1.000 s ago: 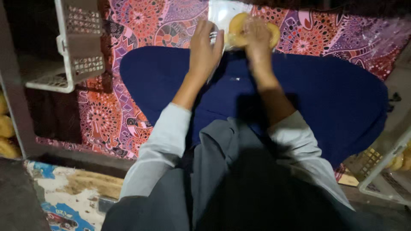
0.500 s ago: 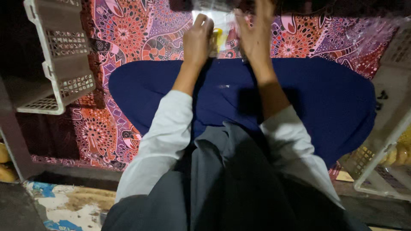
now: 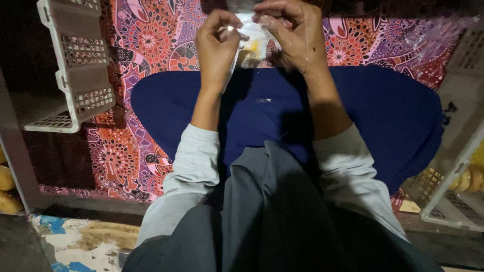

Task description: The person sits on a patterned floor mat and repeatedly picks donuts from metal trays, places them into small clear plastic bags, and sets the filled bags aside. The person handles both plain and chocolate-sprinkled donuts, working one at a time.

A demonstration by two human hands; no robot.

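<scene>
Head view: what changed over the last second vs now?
Both hands, left hand and right hand, lifted the clear plastic bag off the patterned mat; a second ago they pressed it down over a yellow bun. Now each grip pinches the bag's top, with only a bit of yellow showing inside. The white crate at left and the blue cloth stayed put.

Glossy clear plastic bag (image 3: 250, 38); matt patterned cloth (image 3: 146, 55); perforated plastic crate (image 3: 75, 65).

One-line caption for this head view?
Seated person's left hand and right hand pinch a clear plastic bag over a patterned mat.
</scene>
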